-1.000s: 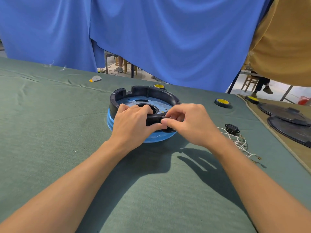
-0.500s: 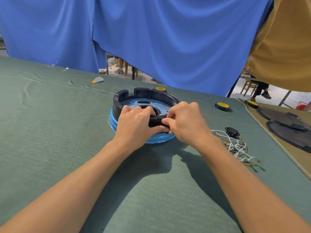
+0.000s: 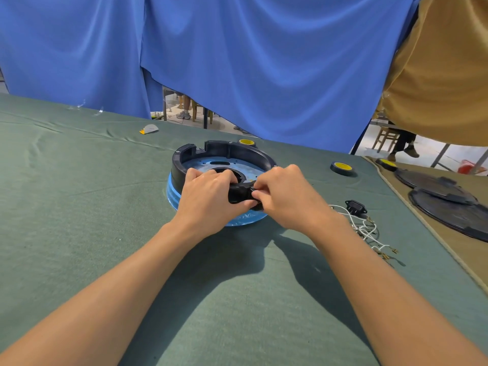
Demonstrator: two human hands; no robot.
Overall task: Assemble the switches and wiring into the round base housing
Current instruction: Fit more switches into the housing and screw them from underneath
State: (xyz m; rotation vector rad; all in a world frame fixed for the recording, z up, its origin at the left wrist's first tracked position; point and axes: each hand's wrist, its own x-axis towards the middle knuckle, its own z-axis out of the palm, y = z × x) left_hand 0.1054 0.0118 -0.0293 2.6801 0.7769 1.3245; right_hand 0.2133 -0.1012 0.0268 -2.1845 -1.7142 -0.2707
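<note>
The round base housing (image 3: 224, 154), black with a blue plate inside and a blue rim below, sits mid-table on the green cloth. My left hand (image 3: 208, 199) grips its near wall, fingers curled over the rim. My right hand (image 3: 285, 196) pinches a small black part (image 3: 241, 194) at the near wall, right beside my left thumb; my fingers hide most of that part. To the right on the cloth lies a black switch (image 3: 356, 207) with a tangle of white wires (image 3: 367, 231) ending in metal terminals.
Yellow-topped black discs lie behind the housing (image 3: 247, 142) and at right (image 3: 342, 168), (image 3: 386, 163). Dark round covers (image 3: 454, 204) are stacked on the tan cloth far right. A grey and yellow scrap (image 3: 149, 128) lies far left. A blue curtain hangs behind the table.
My right hand's fingers have shifted on the small part at the near wall, from pressing to pinching. My left hand keeps its grip on the wall. The camera moved slightly.
</note>
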